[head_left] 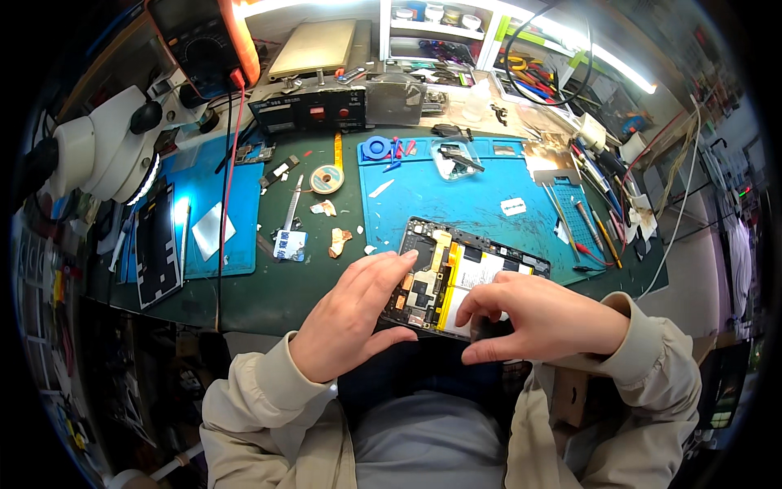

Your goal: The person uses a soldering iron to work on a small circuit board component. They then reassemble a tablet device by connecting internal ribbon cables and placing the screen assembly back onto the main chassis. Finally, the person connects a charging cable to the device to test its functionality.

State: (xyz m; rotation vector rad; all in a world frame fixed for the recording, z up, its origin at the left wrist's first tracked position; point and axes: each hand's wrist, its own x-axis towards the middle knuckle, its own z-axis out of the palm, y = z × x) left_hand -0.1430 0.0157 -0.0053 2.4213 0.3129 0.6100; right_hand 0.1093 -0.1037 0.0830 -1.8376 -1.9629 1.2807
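Observation:
An opened tablet (423, 285) lies at the near edge of the bench, its circuit board showing on the left and a white battery (482, 269) with yellow edging on the right. My left hand (350, 310) is at the tablet's left side, fingers stretched toward the far left corner and thumb by the near left corner. Over the battery and near edge is my right hand (538, 318). Its fingers are bent and its thumb stands apart from the index finger; I see nothing between them. That hand covers part of the battery.
Beyond the tablet, a blue work mat (440, 196) carries a clear plastic tub (456, 159). A tape spool (327, 178) is left of it. Pens and tools (590, 224) crowd the right. At left stand a lamp (106, 147) and a dark panel (157, 248); a red cable (234, 163) hangs there.

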